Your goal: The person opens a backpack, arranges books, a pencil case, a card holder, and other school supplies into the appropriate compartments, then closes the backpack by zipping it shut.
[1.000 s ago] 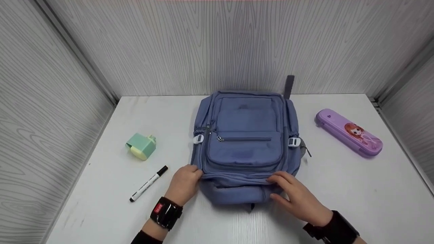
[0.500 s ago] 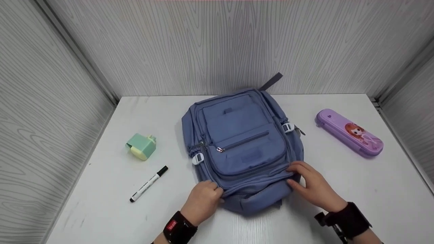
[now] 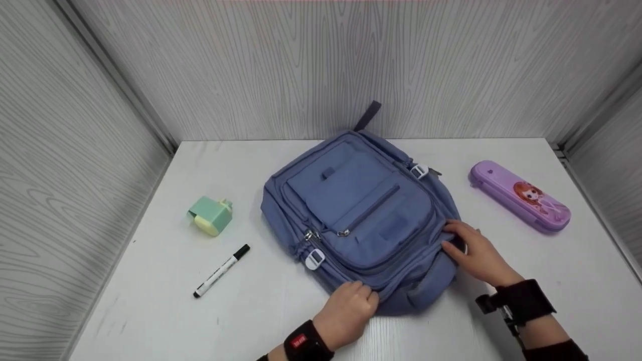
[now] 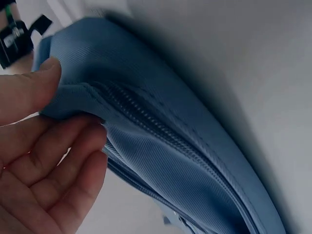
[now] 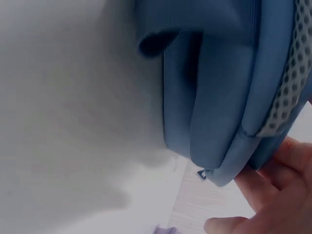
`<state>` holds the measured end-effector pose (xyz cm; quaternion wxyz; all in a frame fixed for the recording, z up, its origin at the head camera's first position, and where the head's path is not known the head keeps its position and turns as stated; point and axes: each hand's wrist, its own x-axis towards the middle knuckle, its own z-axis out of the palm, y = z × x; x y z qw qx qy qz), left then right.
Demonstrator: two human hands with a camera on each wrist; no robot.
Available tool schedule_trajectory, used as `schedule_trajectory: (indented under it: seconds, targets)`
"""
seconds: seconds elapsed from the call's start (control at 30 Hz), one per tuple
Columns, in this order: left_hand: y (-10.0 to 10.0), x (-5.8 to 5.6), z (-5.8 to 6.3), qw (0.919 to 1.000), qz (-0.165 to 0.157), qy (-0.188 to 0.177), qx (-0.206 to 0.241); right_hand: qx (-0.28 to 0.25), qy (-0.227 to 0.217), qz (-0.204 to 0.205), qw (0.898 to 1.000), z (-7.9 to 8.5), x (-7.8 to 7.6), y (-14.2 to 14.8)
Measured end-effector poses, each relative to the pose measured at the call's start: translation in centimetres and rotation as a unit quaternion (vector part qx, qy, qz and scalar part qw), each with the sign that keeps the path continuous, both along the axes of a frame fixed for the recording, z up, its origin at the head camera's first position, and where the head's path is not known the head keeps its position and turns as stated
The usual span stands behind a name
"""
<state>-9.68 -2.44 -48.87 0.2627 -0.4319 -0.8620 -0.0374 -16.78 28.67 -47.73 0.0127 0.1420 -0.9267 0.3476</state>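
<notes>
Together, left fingers (image 3: 363, 293) and looser right fingers (image 3: 462, 229) grip a backpack (image 3: 366, 200) on a white tabletop (image 3: 150, 311) amid grained walls (image 3: 281, 65).

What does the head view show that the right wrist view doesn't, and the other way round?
Only the head view shows the black-capped marker, the mint-green and yellow object and the front pocket zipper.
Only the right wrist view shows the holed grey mesh.
Both show the right hand touching the blue backpack; a purple patch in the wrist view may be the pencil case.
</notes>
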Motion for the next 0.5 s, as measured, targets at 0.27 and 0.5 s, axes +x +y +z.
schedule_trajectory:
  seconds: [0.27,0.5]
  targets:
    - [2.8,0.6,-0.4,0.9987,0.007,0.015,-0.047,0.018,-0.045,0.027,0.998,0.7,-2.2,1.2]
    - [3.4,0.2,-0.2,0.9979,0.01,-0.001,-0.063,0.02,-0.058,0.037,0.997,1.0,-3.0,1.8]
